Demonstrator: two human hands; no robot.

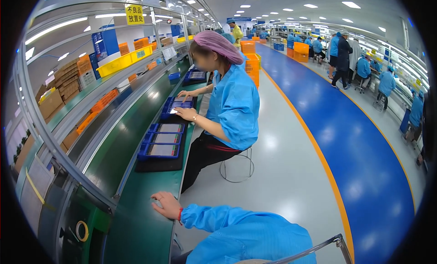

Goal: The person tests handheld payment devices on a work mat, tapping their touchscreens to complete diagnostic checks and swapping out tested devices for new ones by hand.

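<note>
My right hand point(167, 205) lies palm down on the green bench top point(141, 227), near its edge, with its fingers apart and slightly bent. It holds nothing that I can make out. A red cord circles the wrist below a blue sleeve point(214, 217). My left hand is out of view. Beyond my hand, a black mat point(157, 165) carries blue trays point(159, 148) with flat grey panels in them. A co-worker in a blue smock point(234, 111) and pink cap sits farther along the bench, both hands at another blue tray point(169, 110).
A metal frame point(68, 159) runs along the bench's left side, with yellow bins point(125, 61) on its shelf. A roll of tape point(82, 230) is at lower left. Orange crates point(251, 66) stand behind the co-worker. A curved metal bar point(337, 239) is at lower right.
</note>
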